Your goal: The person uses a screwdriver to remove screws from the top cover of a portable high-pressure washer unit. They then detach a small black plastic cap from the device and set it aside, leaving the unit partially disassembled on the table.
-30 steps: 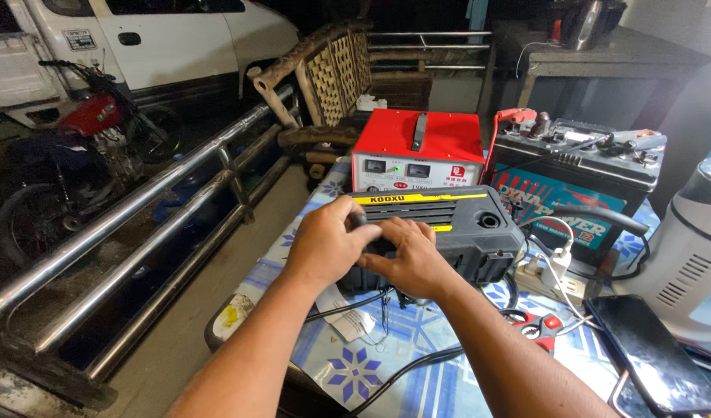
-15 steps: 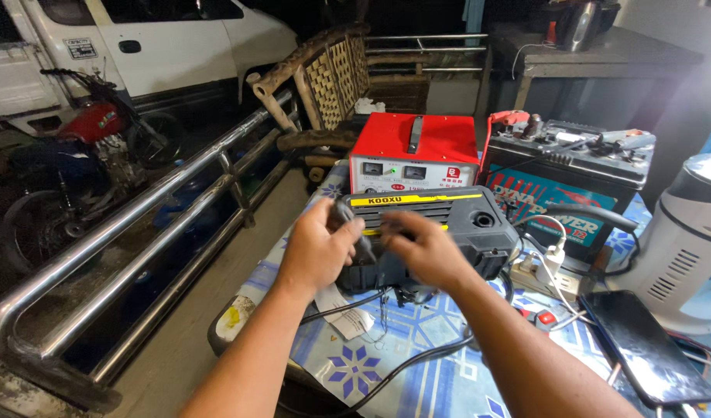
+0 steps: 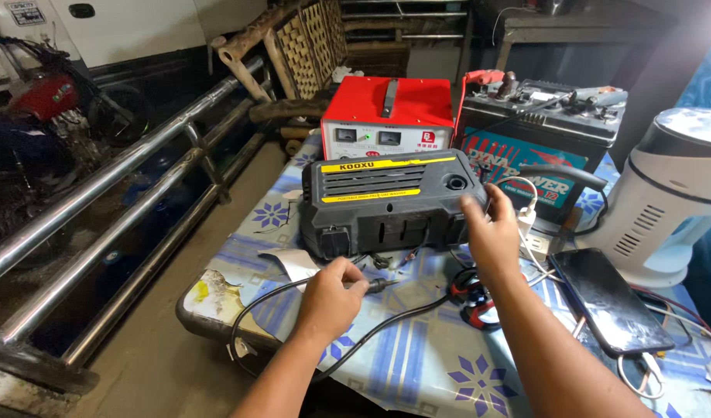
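Observation:
A black boxy machine with yellow stripes [image 3: 386,201] lies on the table. My left hand [image 3: 332,294] is in front of it, closed around the end of a black cable [image 3: 255,310] that loops over the table's near edge. The cable's tip pokes out past my fingers toward the machine. My right hand [image 3: 491,232] rests at the machine's right end, fingers spread against its side.
Behind the machine stand a red charger box [image 3: 386,116] and a car battery [image 3: 537,128]. A white round appliance [image 3: 669,193] is at right, a dark phone [image 3: 607,298] beside it. Red-handled pliers [image 3: 471,298] lie near my right forearm. Steel railings [image 3: 115,201] run along the left.
Both hands left the top front of the machine. The left dropped to the table and took the cable end; the right moved to the machine's right side.

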